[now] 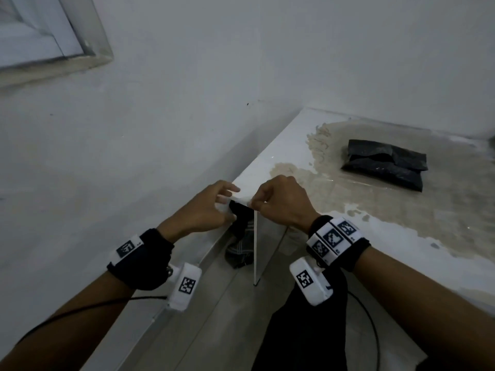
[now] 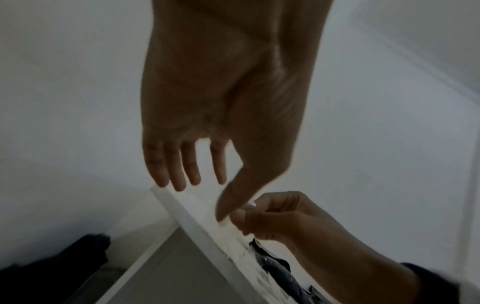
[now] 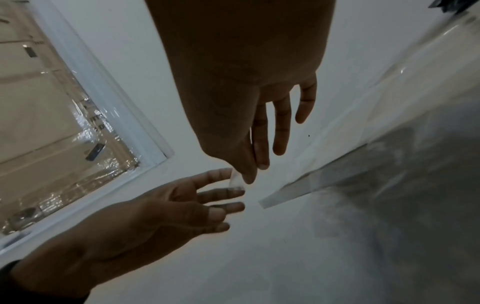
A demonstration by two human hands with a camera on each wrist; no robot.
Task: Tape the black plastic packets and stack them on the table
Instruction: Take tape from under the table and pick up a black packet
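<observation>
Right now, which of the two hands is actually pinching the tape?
The right hand: its thumb and forefinger pinch the clear tape strip. The left hand has straight, spread fingers that at most touch the strip's other end.

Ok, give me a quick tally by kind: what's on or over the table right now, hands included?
Pile of black packets: 1 (packets within it can't be counted)
Tape strip: 1, between the hands
Hands: 2, left hand and right hand
Table: 1
Total: 5
</observation>
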